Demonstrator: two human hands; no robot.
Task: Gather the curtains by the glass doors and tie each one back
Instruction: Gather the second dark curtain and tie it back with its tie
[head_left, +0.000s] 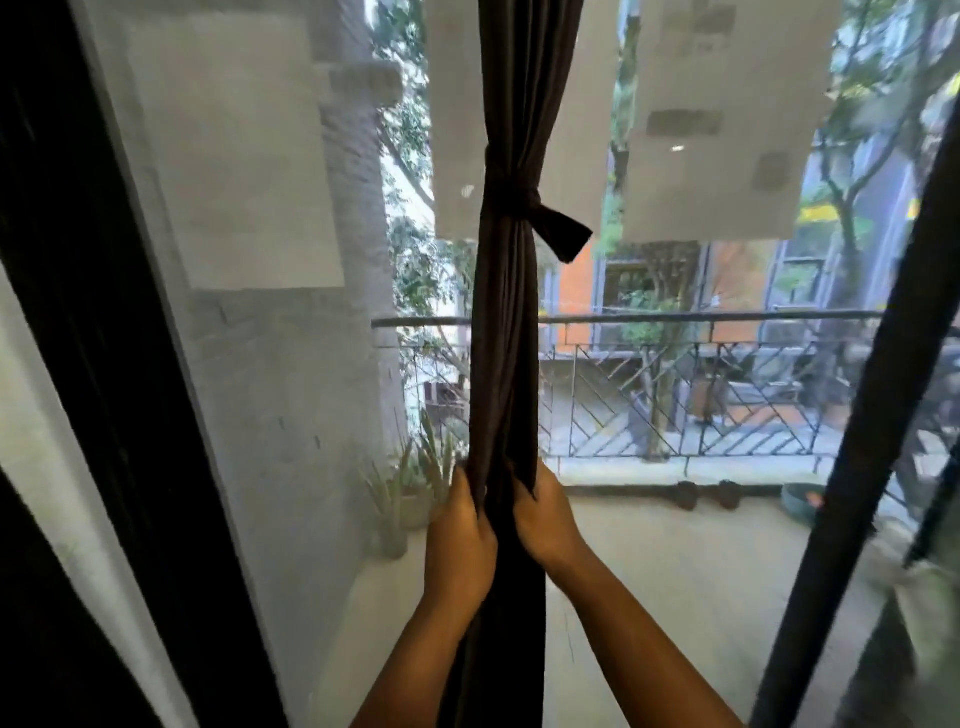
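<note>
Head camera looks at a glass door with a balcony railing beyond it. Hanging in front of the glass at the middle is a dark curtain, gathered into a narrow column and already bound by a knotted tie well above the hands. Lower down, the left hand grips the curtain's left edge, fingers curled into the folds, and the right hand pinches its right edge; the cloth runs down between both wrists
</note>
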